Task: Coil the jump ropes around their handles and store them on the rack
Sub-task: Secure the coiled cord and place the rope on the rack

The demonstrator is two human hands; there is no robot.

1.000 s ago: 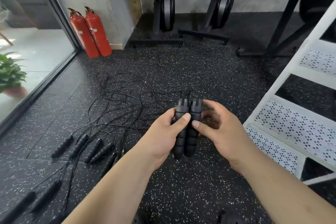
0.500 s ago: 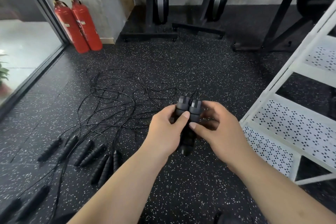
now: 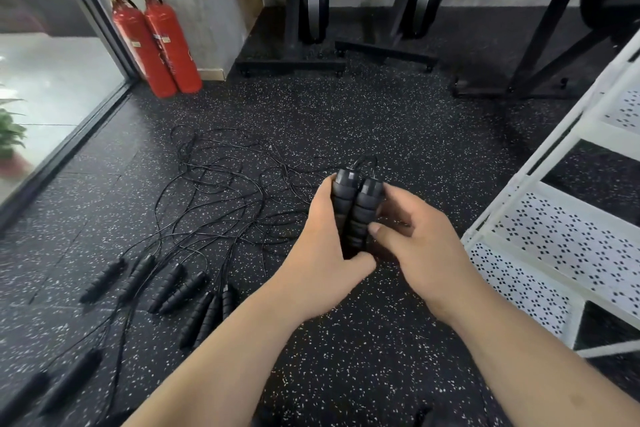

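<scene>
Two black ribbed jump rope handles (image 3: 356, 208) stand side by side, upright, above the floor. My left hand (image 3: 322, 253) grips them from the left, thumb across their lower end. My right hand (image 3: 419, 239) holds them from the right, thumb pressed on the right handle. Their thin black cord leaves the handle tops and runs down into a tangle of cords (image 3: 221, 191) on the floor. Several more black handles (image 3: 173, 284) lie in a row at the lower left. The white perforated rack (image 3: 554, 246) stands at the right.
Two red fire extinguishers (image 3: 156, 45) lean by the glass wall at the back left. Black gym machine stands (image 3: 311, 10) and a black frame (image 3: 540, 45) line the back. A potted plant (image 3: 10, 139) sits behind the glass. The floor is speckled black rubber.
My left thumb has slid from the upper part of the handles down to their lower end. The handles now tilt slightly left. My head view shifted a little.
</scene>
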